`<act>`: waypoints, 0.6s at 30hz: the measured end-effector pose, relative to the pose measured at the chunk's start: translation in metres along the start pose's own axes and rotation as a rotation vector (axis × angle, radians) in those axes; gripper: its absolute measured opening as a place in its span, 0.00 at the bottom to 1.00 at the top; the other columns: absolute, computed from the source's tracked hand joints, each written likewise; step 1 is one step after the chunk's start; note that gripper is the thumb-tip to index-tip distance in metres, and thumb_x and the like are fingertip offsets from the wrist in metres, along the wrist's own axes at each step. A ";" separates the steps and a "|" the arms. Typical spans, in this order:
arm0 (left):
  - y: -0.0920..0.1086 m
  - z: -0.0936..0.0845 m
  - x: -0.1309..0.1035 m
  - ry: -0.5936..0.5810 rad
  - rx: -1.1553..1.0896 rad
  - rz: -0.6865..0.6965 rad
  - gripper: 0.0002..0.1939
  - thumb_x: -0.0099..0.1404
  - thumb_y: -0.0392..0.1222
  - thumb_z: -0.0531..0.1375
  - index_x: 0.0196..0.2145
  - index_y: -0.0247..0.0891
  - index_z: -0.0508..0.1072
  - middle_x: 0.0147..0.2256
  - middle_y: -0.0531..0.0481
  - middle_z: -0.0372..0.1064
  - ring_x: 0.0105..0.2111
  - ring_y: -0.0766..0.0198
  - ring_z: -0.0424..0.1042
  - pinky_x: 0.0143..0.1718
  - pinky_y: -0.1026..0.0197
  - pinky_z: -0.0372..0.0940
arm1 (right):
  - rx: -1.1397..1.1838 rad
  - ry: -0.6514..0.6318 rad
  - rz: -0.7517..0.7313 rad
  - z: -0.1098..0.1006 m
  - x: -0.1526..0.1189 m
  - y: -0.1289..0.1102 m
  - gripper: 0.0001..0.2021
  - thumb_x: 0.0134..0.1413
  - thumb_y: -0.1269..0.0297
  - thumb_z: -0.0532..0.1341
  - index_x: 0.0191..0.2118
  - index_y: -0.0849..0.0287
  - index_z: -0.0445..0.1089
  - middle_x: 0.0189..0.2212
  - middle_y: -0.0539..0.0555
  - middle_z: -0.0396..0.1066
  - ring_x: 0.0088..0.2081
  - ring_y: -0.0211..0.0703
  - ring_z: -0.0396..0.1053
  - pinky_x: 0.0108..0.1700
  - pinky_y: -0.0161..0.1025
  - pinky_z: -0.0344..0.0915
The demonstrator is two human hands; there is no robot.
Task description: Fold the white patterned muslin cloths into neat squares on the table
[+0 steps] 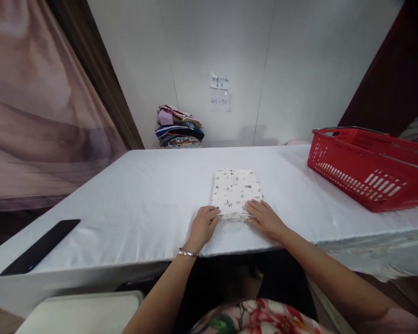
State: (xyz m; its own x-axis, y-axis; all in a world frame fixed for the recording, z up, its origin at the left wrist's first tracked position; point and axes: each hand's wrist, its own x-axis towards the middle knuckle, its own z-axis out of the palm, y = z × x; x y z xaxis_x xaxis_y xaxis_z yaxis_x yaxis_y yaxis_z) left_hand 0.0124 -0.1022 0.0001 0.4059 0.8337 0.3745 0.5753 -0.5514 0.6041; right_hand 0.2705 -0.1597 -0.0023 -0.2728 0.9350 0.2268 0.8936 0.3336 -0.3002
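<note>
A white cloth point(235, 188) with small scattered prints lies folded into a neat rectangle on the white-covered table, its layered folds showing along the near edge. At the near left corner, my left hand point(205, 223) grips it with fingers on top and the thumb against the edge. My right hand point(264, 219) holds the near right corner, its fingers over the upper layer and the thumb low at the front. Parts of both corners are hidden under my fingers.
A red plastic basket point(362, 171) stands at the right of the table point(153, 195). Folded fabrics point(179, 127) are stacked at the back against the wall. A black phone-like slab point(42, 246) lies at the left front. Two paper notes point(220, 93) hang on the wall.
</note>
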 end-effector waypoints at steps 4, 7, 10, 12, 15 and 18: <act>-0.005 0.001 0.007 0.074 -0.048 -0.182 0.15 0.64 0.48 0.51 0.39 0.40 0.73 0.42 0.48 0.69 0.42 0.62 0.67 0.45 0.60 0.62 | 0.033 0.002 0.002 0.000 -0.004 0.000 0.23 0.57 0.56 0.52 0.58 0.54 0.57 0.59 0.53 0.54 0.61 0.45 0.47 0.62 0.51 0.38; -0.007 -0.001 0.017 0.073 -0.027 -0.379 0.22 0.62 0.52 0.52 0.47 0.36 0.68 0.44 0.44 0.69 0.40 0.61 0.69 0.42 0.60 0.63 | 0.121 0.063 0.076 0.000 -0.006 0.006 0.23 0.57 0.54 0.51 0.58 0.53 0.58 0.60 0.52 0.53 0.62 0.45 0.46 0.62 0.49 0.41; -0.004 0.000 0.029 -0.037 -0.025 -0.502 0.29 0.60 0.57 0.53 0.53 0.35 0.63 0.44 0.41 0.69 0.42 0.57 0.69 0.43 0.59 0.61 | 0.229 0.200 0.301 -0.001 -0.001 0.017 0.25 0.57 0.52 0.50 0.57 0.55 0.59 0.60 0.53 0.52 0.61 0.46 0.47 0.61 0.48 0.46; 0.001 0.004 0.035 -0.098 -0.024 -0.531 0.32 0.58 0.57 0.55 0.54 0.35 0.61 0.47 0.40 0.68 0.45 0.53 0.68 0.44 0.58 0.60 | 0.303 0.210 0.469 -0.001 0.006 0.025 0.26 0.56 0.52 0.51 0.58 0.57 0.58 0.59 0.56 0.54 0.60 0.49 0.51 0.59 0.48 0.51; 0.006 0.011 0.041 -0.121 -0.027 -0.527 0.32 0.55 0.50 0.58 0.55 0.36 0.59 0.51 0.39 0.64 0.49 0.52 0.65 0.46 0.58 0.59 | 0.336 0.148 0.550 0.002 0.014 0.030 0.25 0.53 0.56 0.53 0.57 0.56 0.59 0.57 0.56 0.57 0.58 0.51 0.54 0.58 0.49 0.53; -0.001 0.005 0.049 -0.145 -0.062 -0.475 0.32 0.55 0.43 0.58 0.56 0.37 0.57 0.48 0.42 0.67 0.45 0.56 0.68 0.43 0.61 0.60 | 0.304 0.150 0.522 0.007 0.014 0.021 0.24 0.52 0.58 0.54 0.56 0.55 0.60 0.58 0.55 0.56 0.60 0.51 0.51 0.59 0.49 0.50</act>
State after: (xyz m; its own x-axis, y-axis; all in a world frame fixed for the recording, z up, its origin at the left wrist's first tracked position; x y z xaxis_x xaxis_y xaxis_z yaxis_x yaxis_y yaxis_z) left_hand 0.0352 -0.0613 0.0141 0.2063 0.9772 -0.0510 0.6793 -0.1055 0.7263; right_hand 0.2829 -0.1392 -0.0124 0.2453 0.9643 0.0996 0.7480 -0.1229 -0.6523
